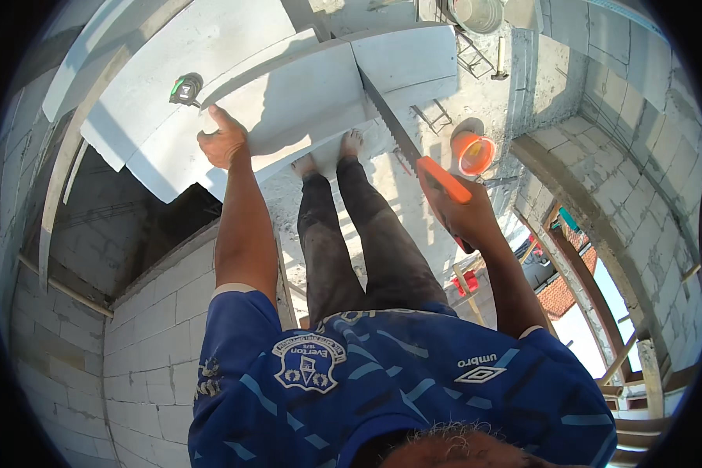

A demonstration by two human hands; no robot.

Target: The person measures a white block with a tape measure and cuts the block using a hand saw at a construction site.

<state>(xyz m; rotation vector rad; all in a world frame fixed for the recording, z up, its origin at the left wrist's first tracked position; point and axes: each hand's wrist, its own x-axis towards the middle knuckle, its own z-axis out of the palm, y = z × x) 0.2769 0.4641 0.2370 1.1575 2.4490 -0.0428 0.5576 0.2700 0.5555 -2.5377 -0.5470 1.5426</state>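
My right hand is closed around the orange handle of a handsaw. The saw's toothed blade lies in a cut across a pale aerated concrete block, with a shorter part of the block on the far side of the cut. My left hand rests at the block's left end, thumb and forefinger apart; whether it presses on the block I cannot tell. A black and green tape measure lies on the pale blocks just beyond that hand.
An orange bucket stands on the floor at the right, with a hammer and a pale bucket farther off. Bent metal bars lie near the block. A dark opening is at the left, beside a block wall.
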